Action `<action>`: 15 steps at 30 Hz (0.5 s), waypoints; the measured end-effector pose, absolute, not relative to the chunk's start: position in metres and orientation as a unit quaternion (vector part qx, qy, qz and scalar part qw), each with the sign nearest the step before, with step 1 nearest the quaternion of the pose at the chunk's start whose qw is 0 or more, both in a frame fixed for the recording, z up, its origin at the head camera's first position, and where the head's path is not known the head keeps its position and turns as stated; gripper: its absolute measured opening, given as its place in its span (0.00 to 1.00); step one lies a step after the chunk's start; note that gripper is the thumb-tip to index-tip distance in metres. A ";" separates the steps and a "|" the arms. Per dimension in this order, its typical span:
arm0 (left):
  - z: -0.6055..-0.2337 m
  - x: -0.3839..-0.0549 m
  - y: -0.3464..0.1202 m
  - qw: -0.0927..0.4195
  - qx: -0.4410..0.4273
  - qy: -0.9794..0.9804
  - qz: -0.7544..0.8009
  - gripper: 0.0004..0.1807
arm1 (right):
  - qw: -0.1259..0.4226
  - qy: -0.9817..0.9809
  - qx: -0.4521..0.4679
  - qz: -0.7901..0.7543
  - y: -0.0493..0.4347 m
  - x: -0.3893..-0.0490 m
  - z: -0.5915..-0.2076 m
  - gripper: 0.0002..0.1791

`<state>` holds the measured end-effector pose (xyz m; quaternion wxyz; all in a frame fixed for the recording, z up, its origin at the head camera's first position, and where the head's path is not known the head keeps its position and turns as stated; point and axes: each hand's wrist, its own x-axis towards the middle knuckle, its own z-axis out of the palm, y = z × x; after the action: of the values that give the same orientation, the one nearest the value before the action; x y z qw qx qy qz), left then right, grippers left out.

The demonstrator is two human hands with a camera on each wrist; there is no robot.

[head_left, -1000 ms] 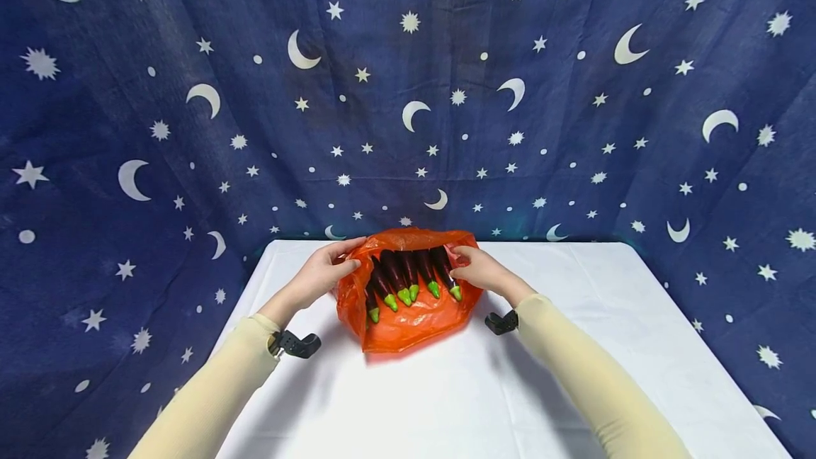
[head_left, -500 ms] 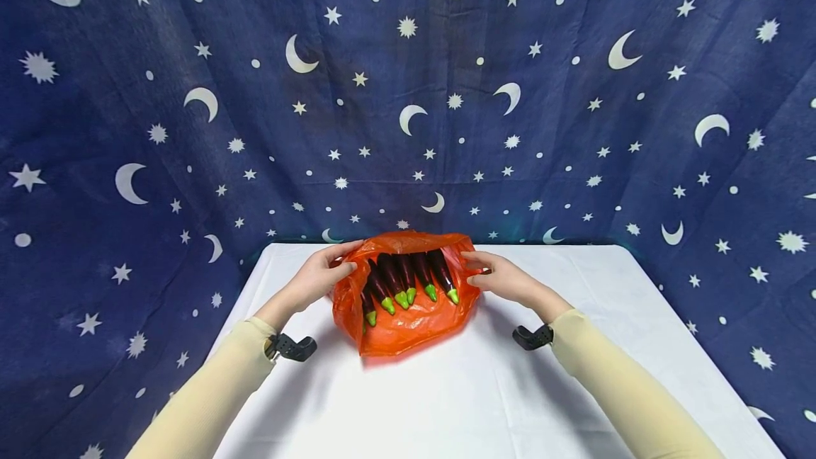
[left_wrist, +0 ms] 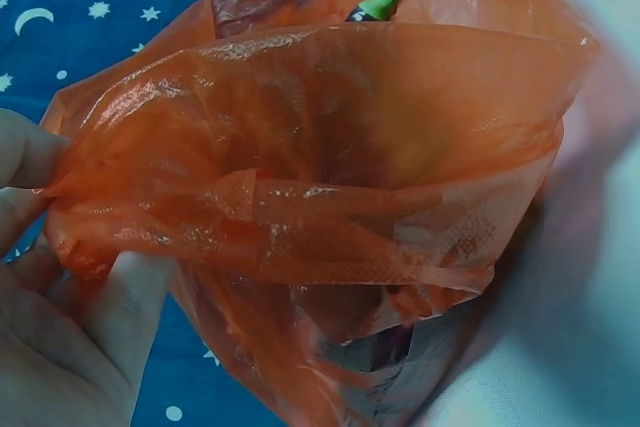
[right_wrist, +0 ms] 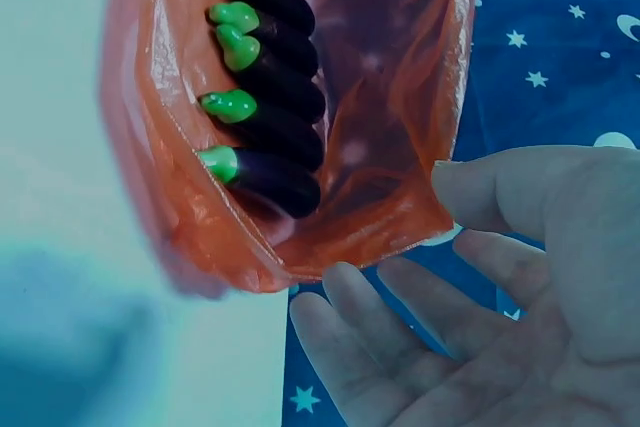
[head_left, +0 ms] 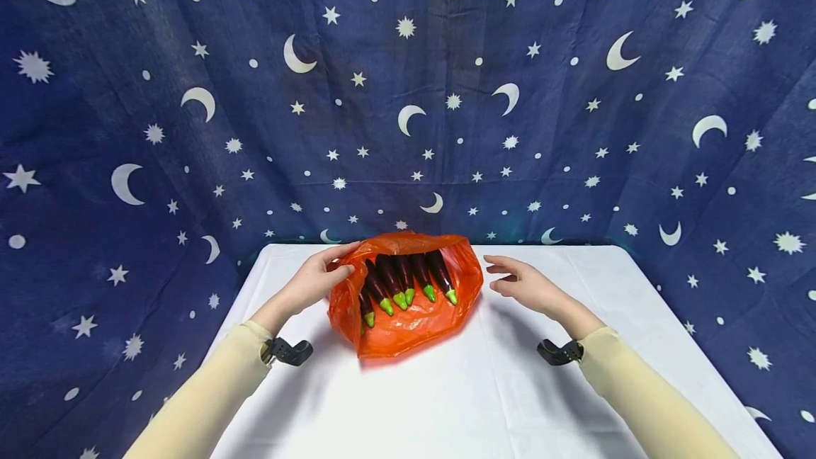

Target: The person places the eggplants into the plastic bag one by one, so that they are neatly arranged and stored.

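Note:
An orange plastic bag (head_left: pixel 414 328) lies toward the back of the table with its mouth wide and facing me. Inside, several dark purple eggplants (head_left: pixel 440 271) with green stem ends lie side by side in a row. My left hand (head_left: pixel 314 280) pinches the left edge of the bag between thumb and fingers, as the left wrist view shows with the gathered film (left_wrist: pixel 110 217). Off the bag's right side, my right hand (head_left: pixel 525 287) hangs with fingers loosely extended and holds nothing. In the right wrist view its fingertips (right_wrist: pixel 345 282) are close to the bag's edge.
A white cloth (head_left: pixel 440 409) covers the table. Behind it hangs a dark blue curtain (head_left: pixel 382 161) with moons and stars, which also runs along both sides. Each wrist wears a black camera mount (head_left: pixel 559 351).
My right hand has come out of the bag's mouth, let go of its right side and moved right, away from it. The left hand keeps its grip on the left edge.

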<state>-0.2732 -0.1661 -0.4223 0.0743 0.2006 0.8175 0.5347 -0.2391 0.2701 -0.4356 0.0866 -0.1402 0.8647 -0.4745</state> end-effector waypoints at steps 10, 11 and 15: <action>-0.417 -0.265 -0.167 0.035 0.201 0.856 0.474 0.35 | 0.048 0.875 -0.135 -0.463 0.288 -0.219 -0.435 0.34; -0.417 -0.264 -0.168 0.030 0.201 0.861 0.466 0.36 | 0.047 0.875 -0.134 -0.462 0.290 -0.217 -0.435 0.34; -0.418 -0.260 -0.173 0.007 0.195 0.884 0.426 0.36 | 0.039 0.881 -0.125 -0.455 0.298 -0.212 -0.436 0.34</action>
<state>-0.2599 -0.1726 -0.4177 0.0071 0.1952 0.8836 0.4255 -0.2124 0.2982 -0.4357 0.0393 -0.1253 0.8807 -0.4551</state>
